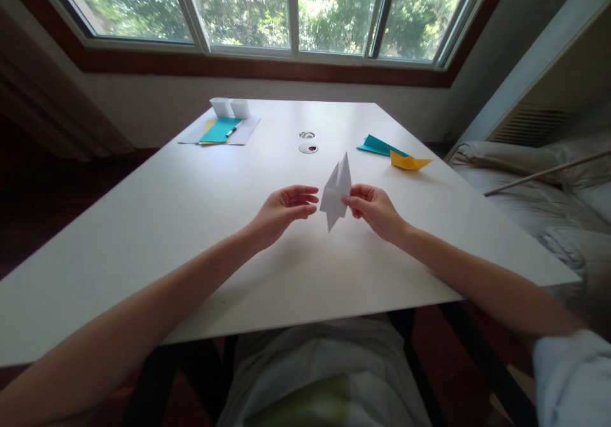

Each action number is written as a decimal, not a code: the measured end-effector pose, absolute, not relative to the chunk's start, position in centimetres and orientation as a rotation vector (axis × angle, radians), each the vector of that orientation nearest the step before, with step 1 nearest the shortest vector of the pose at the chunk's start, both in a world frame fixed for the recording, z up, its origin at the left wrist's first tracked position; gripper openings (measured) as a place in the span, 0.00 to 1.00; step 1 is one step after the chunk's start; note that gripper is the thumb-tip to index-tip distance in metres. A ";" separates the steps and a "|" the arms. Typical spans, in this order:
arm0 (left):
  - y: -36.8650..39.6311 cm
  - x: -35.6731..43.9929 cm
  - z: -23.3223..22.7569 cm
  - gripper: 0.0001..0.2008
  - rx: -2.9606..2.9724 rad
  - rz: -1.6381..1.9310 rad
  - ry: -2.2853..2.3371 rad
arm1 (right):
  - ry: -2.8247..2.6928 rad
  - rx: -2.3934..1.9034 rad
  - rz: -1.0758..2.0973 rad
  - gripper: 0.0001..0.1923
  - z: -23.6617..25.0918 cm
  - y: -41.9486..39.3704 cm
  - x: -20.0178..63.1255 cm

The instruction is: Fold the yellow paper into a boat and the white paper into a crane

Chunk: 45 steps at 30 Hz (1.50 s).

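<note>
A folded white paper (336, 190) with pointed ends is held up above the table, its long axis nearly upright. My right hand (375, 209) pinches its right edge between thumb and fingers. Just left of the paper is my left hand (290, 209), fingers stretched out and thumb apart, with a small gap between its fingertips and the paper. Beyond my right hand lie a yellow paper boat (409, 161) and a folded teal paper (382, 146) that looks like a paper plane.
The white table (191, 223) reaches toward a window. At its far left are teal and yellow sheets (220, 130) on white paper, a marker (233, 128) and white folded pieces (230, 107). Two round inserts (308, 149) sit mid-table. A cushioned seat (515, 185) stands at right.
</note>
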<state>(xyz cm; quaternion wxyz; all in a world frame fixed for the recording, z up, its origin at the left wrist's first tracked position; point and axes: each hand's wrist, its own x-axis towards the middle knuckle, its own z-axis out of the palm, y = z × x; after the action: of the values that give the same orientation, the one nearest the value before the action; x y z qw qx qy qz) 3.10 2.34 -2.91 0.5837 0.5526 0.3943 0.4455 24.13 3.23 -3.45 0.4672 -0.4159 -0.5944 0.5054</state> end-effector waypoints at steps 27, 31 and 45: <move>2.5 1.4 -3.1 0.12 2.776 0.439 0.881 | -2.691 -0.680 0.236 0.15 -3.6 3.3 25.6; 2.6 1.2 -3.2 0.13 2.786 0.438 0.854 | -2.686 -0.649 0.234 0.14 -3.6 3.3 25.7; 2.9 3.2 -4.7 0.11 2.296 0.799 1.233 | -2.248 -1.068 0.525 0.12 -4.5 3.4 24.5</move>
<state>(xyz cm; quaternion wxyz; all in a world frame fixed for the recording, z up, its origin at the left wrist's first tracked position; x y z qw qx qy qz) 3.16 2.88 -4.71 0.2063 0.8243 0.4424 0.2868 24.47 3.41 -4.50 0.2947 -0.4011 -0.8446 0.1973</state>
